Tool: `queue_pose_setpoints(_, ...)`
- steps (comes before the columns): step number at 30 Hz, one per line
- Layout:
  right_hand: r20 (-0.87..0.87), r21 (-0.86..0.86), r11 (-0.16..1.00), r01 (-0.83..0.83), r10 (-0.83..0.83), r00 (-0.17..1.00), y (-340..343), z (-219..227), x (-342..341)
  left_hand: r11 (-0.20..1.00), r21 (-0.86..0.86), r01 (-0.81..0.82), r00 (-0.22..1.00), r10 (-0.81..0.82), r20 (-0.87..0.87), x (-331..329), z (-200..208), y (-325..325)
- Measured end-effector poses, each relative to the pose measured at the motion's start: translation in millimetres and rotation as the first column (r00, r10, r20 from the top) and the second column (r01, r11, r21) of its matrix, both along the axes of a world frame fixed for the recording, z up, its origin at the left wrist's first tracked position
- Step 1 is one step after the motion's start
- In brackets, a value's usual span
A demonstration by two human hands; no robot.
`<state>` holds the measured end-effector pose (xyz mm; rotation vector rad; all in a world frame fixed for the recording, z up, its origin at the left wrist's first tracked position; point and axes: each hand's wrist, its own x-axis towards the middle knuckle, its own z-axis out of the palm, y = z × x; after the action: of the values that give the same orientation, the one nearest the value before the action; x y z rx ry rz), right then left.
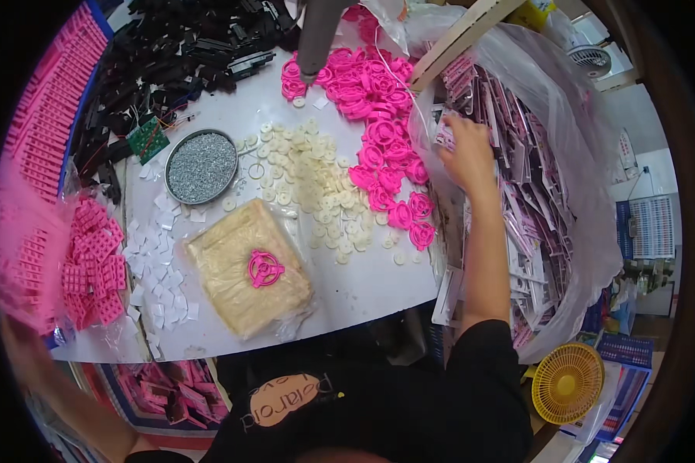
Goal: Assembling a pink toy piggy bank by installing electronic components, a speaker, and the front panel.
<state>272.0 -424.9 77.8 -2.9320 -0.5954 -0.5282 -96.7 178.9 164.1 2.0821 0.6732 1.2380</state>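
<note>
My right hand [468, 154] is at the edge of a large clear plastic bag [571, 116], with its fingers closed on a small pink-and-white printed piece [445, 134]. Many flat printed pieces [517, 185] are stacked inside that bag. At the far left my left hand [22, 343] is smeared by motion, close to a pink mesh basket [31, 262]; its fingers cannot be made out. A pink ring-shaped plastic part [265, 268] with spokes lies on a yellowish plastic-wrapped block [216, 262] on the white table [363, 289].
Pink plastic parts [382, 139], off-white discs [340, 201] and white paper squares [158, 255] are spread over the table. A round tin [201, 166] holds grey granules. Black parts [185, 46] heap at the back left. A grey tool [316, 38] hangs overhead. A yellow basket [567, 382] stands lower right.
</note>
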Motion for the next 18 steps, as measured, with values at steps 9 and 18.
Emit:
queue_pose_setpoints(9, -0.16, 0.417, 0.906, 0.07, -0.003, 0.987, -98.4, -26.5, 73.6, 0.192, -0.922, 0.337, 0.886, -0.395, 0.241, 51.9, -102.7, -150.6)
queue_pose_setpoints(18, 0.067, 0.527, 0.679, -0.511, 0.566, 0.821, 88.9, 39.4, -182.3, 0.256, -0.795, 0.55, 0.776, -0.509, 0.373, 44.4, -142.9, -217.7)
